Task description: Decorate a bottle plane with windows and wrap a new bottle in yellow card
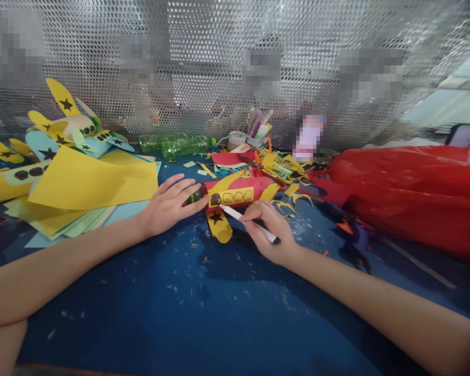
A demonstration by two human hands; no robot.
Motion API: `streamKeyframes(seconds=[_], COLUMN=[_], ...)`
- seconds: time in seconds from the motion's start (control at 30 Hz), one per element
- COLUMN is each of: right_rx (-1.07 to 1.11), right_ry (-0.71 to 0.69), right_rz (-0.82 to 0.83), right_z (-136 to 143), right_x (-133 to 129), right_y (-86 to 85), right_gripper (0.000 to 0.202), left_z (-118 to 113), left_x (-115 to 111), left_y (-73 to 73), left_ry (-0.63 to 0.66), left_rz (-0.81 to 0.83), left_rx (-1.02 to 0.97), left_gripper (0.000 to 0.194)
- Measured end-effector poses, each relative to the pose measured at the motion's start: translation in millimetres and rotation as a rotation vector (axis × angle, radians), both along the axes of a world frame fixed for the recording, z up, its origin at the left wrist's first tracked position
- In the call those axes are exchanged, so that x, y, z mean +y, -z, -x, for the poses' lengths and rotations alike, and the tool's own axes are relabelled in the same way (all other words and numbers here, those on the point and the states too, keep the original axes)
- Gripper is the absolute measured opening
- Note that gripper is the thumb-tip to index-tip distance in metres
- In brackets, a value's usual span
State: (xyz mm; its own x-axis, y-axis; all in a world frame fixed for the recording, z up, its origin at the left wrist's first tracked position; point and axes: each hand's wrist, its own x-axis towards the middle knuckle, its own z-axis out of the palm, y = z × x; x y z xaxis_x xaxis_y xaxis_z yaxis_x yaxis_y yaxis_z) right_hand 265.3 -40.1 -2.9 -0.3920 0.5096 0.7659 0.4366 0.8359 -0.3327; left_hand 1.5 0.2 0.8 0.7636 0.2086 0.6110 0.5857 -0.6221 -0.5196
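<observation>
paper plane (235,196): matt red/yellow card over green plastic bottle | marker (248,223): smooth white plastic | table (203,303): matt blue, speckled with scraps | paper sheets (90,180) left: matt yellow | bag (411,188) right: glossy red plastic | far wall (203,62): shiny perforated metal | far bottle (180,146): clear green plastic

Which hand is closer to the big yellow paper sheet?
The left. The left hand rests just right of the yellow paper sheet, fingertips on the red bottle plane. The right hand is farther off, on the plane's other side, holding a white pen.
</observation>
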Motion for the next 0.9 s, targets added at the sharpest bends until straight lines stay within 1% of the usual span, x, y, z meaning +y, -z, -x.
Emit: streamKeyframes(seconds=[0.17, 0.57, 0.73, 0.9], right_rx=[0.017, -0.009, 0.027, 0.018], right_ry=[0.017, -0.009, 0.019, 0.015], right_rz=[-0.001, -0.005, 0.018, 0.016], right_z=[0.8, 0.5, 0.0, 0.2], right_x=[-1.5, -0.2, -0.8, -1.5], right_y=[-1.4, -1.3, -1.2, -1.6], right_gripper=[0.016, 0.016, 0.015, 0.016], left_z=[-0.3, -0.9, -0.4, -0.5], left_x=[0.0, -0.7, -0.5, -0.9], left_y=[0.1, -1.0, -0.7, -1.4], left_ry=[-0.001, -0.011, -0.009, -0.016], left_rz=[-0.001, -0.01, -0.03, -0.03], left_rx=[0.0, 0.011, 0.013, 0.012], left_gripper=[0.038, 0.037, 0.037, 0.036])
